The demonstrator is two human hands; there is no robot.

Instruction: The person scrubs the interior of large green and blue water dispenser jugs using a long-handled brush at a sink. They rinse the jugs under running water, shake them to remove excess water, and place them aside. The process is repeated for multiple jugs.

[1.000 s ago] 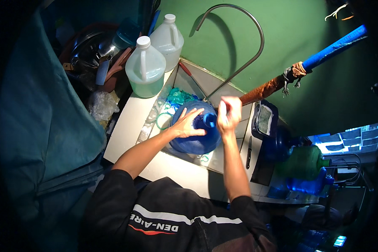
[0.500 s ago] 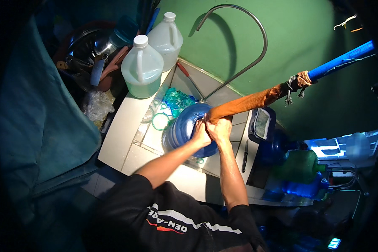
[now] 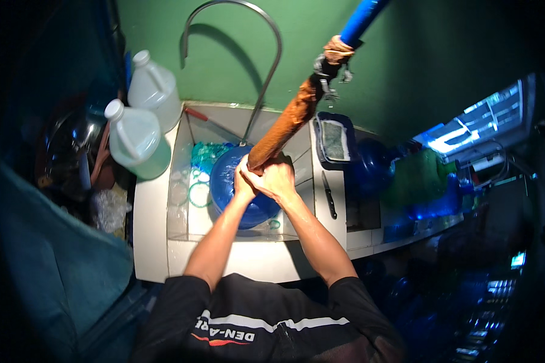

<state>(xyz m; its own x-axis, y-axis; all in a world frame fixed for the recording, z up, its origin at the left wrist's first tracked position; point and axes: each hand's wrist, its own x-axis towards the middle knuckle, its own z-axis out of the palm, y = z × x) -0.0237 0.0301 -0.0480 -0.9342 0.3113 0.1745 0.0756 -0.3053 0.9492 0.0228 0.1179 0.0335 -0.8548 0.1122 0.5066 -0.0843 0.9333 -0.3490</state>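
Directly beneath the hands sits a round blue plastic bottle (image 3: 258, 213), in a grey-tiled basin (image 3: 231, 118). Over it, the left hand (image 3: 243, 184) and right hand (image 3: 277, 178) are clenched together around the lower end of a rust-orange, cloth-like sleeve (image 3: 289, 123) on a blue pipe (image 3: 362, 21); whether they touch the bottle, I can't tell. Left of them lies teal netting (image 3: 204, 156); right, a black-handled knife (image 3: 330, 202).

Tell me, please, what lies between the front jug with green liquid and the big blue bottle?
In the head view, the sink's left wall, a teal bundle and a pale green ring lie between the jug and the bottle.
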